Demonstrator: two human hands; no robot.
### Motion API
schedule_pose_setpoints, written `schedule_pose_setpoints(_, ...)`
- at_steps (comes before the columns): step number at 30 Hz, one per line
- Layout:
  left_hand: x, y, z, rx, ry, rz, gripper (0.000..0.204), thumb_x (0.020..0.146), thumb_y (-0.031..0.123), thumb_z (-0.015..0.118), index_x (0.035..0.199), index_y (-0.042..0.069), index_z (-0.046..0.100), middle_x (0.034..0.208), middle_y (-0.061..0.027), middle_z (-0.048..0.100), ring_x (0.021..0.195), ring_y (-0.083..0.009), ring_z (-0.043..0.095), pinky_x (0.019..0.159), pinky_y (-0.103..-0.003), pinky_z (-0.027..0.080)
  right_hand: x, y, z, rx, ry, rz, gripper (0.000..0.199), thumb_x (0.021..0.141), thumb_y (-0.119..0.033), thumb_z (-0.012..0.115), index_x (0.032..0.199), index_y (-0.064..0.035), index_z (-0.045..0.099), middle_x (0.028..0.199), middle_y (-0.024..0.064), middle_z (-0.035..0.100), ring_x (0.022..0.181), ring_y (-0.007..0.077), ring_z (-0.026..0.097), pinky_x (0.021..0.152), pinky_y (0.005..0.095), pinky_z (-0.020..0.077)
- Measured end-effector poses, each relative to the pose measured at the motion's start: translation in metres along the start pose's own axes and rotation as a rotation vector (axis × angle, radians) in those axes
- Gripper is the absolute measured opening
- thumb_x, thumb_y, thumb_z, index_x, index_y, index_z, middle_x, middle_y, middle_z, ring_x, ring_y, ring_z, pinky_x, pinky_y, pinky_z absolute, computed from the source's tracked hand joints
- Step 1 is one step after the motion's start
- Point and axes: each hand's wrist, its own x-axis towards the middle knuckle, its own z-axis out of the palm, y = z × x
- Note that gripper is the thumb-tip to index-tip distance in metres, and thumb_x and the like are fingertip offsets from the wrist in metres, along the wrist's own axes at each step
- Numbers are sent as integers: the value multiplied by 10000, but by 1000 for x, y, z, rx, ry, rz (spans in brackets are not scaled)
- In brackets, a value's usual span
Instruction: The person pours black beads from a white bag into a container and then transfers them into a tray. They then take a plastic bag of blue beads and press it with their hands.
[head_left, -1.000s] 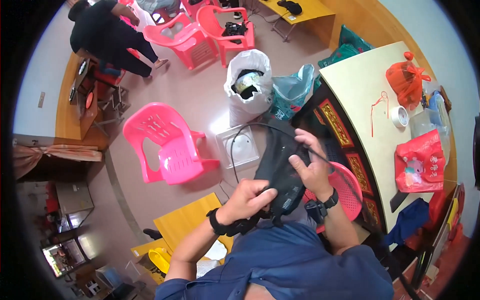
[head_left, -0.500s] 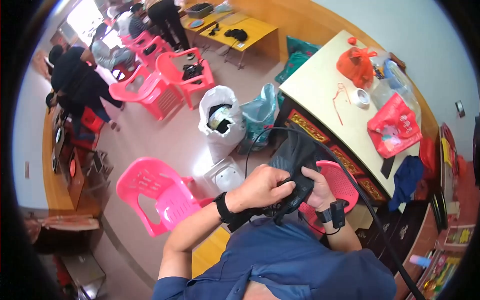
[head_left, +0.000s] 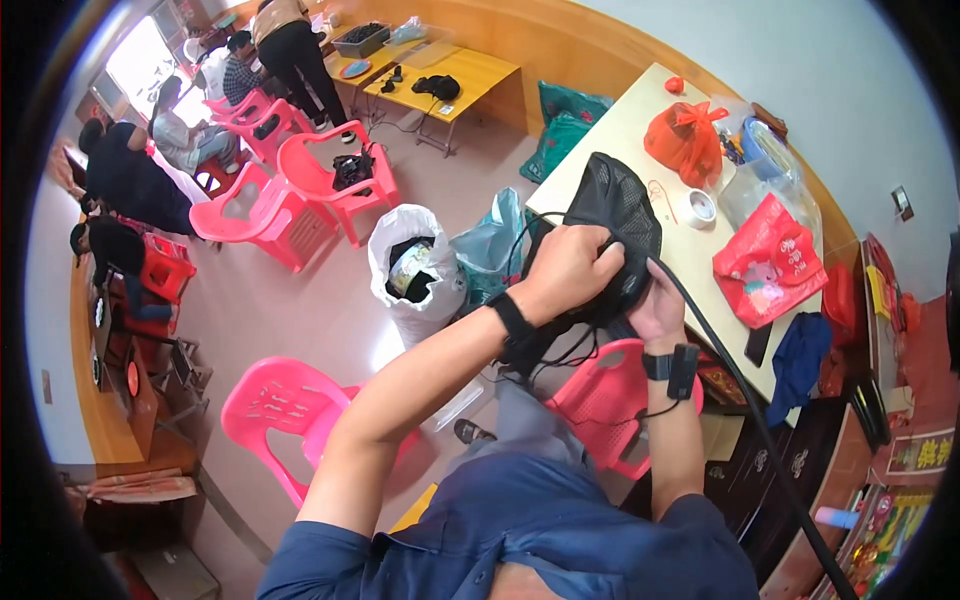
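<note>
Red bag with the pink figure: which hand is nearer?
Right. The right hand is left of the red bag, apart from it; the left hand is farther left, on the black mesh item.

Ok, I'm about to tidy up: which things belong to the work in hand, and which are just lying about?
In hand:
black mesh item, gripped by the left hand, right hand at its edge

Apparently lying about:
tape roll
orange tied bag
red bag
dark blue cloth
</note>
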Motion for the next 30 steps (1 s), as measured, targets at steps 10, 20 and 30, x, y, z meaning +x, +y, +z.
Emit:
schedule_pose_setpoints(10, 134, -94, 95, 8, 44, -94, 248, 818, 219, 562, 702, 11, 631, 691, -243, 618, 684, -429, 625, 664, -509, 506, 177, -54, -82, -218, 87, -54, 428, 847, -130, 529, 1251, 11, 520, 1156, 125, 626, 1029, 230, 619, 954, 356, 482)
schedule_pose_setpoints(20, 204, -152, 160, -53, 18, -157, 262, 789, 234, 558, 657, 25, 646, 684, -221, 629, 702, -408, 639, 680, -503, 512, 246, -90, -171, -274, 249, 56, 445, 885, -136, 473, 1316, -24, 483, 1277, 127, 563, 1191, 242, 533, 1060, 377, 386)
schedule_pose_setpoints(30, 95, -127, 71, -214, -196, -179, 202, 838, 189, 648, 949, 31, 590, 763, -139, 639, 748, -316, 656, 647, -405, 507, 234, -76, -149, -861, 484, -227, 377, 947, -149, 530, 1267, 47, 494, 1203, 143, 585, 1069, 206, 594, 929, 313, 472)
